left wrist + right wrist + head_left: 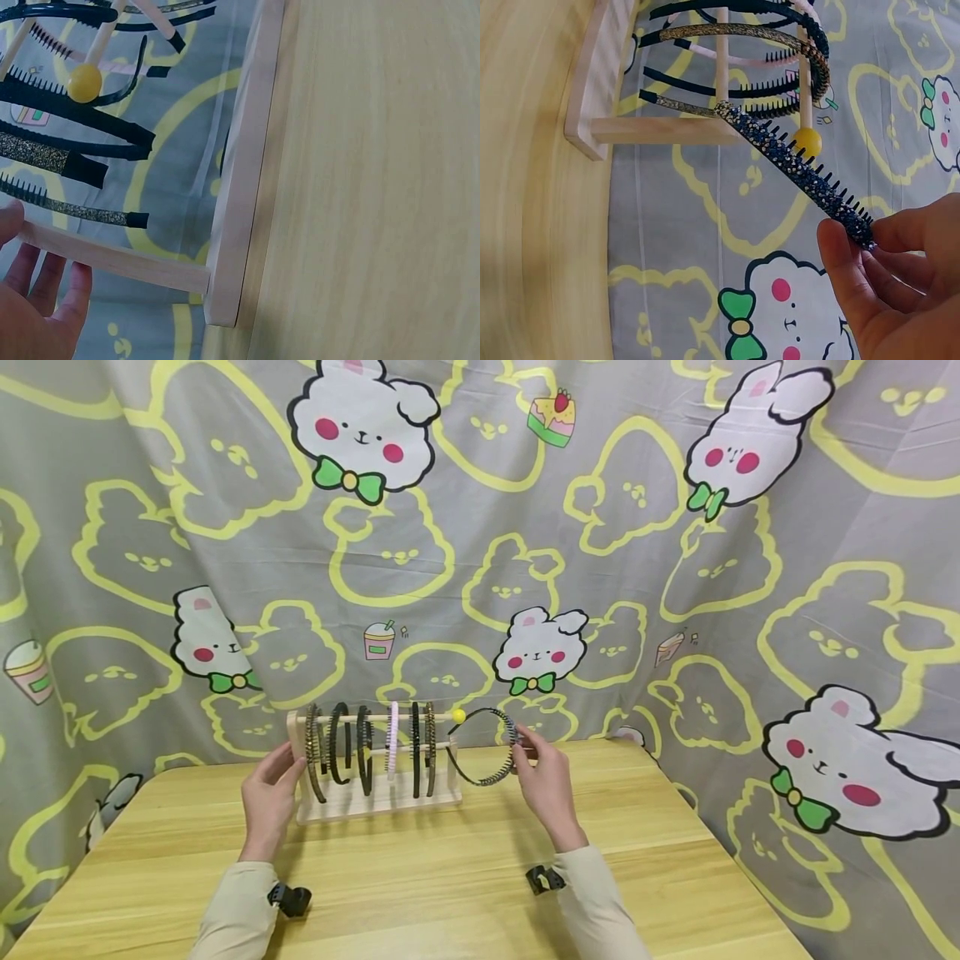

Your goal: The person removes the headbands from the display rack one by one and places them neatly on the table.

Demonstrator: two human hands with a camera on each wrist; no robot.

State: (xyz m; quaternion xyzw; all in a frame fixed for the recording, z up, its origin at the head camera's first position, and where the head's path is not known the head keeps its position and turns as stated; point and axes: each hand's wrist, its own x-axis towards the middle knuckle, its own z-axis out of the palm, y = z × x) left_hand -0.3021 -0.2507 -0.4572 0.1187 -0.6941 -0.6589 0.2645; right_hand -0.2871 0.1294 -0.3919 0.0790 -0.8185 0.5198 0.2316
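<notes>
A wooden headband stand (pixel 378 808) stands toward the back of the table, carrying several headbands on its rods. My left hand (pixel 266 797) grips the stand's left upright (pixel 120 259), thumb on one side and fingers on the other. Between the thumb and fingers of my right hand (pixel 546 777) is a dark blue glittery headband (pixel 791 171) with small teeth along its inner side. That headband is off to the right of the stand, and its far part overlaps the stand's right end in the head view. A yellow ball (pixel 458 716) caps the top rod beside it.
The hanging headbands include a pink one (pixel 393 739), black ones and gold-flecked ones. Below them lies a wood-grain table (pixel 465 877). Behind and to both sides hangs a grey curtain (pixel 465 568) with white rabbit prints.
</notes>
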